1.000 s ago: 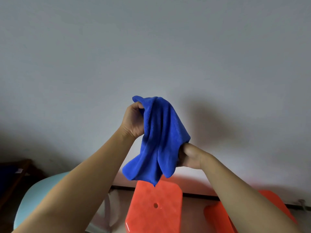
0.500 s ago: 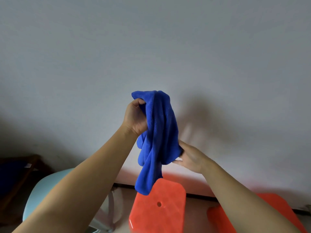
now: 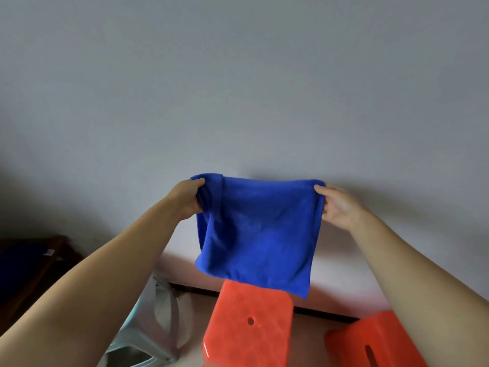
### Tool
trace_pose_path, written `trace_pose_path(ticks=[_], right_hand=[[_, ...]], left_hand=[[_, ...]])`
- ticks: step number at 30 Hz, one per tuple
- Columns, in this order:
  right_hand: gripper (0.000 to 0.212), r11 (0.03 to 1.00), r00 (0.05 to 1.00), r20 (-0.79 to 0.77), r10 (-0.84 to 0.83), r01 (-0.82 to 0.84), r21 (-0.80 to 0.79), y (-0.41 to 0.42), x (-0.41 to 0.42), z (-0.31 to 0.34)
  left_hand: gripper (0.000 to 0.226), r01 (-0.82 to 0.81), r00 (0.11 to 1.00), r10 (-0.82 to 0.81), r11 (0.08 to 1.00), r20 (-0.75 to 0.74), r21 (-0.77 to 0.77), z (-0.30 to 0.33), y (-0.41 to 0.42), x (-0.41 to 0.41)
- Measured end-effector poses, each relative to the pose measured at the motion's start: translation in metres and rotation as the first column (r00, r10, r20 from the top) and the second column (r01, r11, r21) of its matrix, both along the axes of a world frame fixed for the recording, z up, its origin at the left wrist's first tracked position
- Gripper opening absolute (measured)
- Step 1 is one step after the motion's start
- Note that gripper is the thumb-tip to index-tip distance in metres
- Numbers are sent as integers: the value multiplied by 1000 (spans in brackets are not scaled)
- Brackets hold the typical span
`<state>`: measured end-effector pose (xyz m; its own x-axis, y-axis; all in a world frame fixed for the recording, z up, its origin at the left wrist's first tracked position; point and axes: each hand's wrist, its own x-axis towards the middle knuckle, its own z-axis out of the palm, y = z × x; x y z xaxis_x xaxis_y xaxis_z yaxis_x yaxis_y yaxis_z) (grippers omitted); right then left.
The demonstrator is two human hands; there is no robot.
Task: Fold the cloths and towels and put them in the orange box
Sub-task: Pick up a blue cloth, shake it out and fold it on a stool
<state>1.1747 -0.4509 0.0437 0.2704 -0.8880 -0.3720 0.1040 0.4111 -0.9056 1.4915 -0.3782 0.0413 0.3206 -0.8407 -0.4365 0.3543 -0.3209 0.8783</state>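
A blue cloth (image 3: 259, 234) hangs spread out in the air before a grey wall. My left hand (image 3: 186, 198) grips its upper left corner, where the fabric is bunched. My right hand (image 3: 337, 205) pinches the upper right corner. The cloth's top edge is stretched nearly level between both hands, and its lower edge hangs just above an orange stool. No orange box can be made out with certainty.
An orange stool (image 3: 248, 327) with a round hole stands below the cloth. A second orange piece (image 3: 370, 343) with a slot sits at lower right. A pale blue-grey stool (image 3: 148, 327) is at lower left, dark furniture (image 3: 29, 271) at far left.
The cloth was bunched in my left hand with my right hand low beside it. My right hand has taken a corner and moved up and right, spreading the cloth flat.
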Motion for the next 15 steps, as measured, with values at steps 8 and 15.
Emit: trace_pose_path(ticks=[8, 15], right_hand=[[12, 968, 968, 36, -249, 250, 1, -12, -18, -3], [11, 967, 964, 65, -256, 255, 29, -10, -20, 2]], left_hand=[[35, 15, 951, -39, 997, 306, 81, -7, 5, 24], [18, 81, 974, -80, 997, 214, 6, 11, 0, 20]])
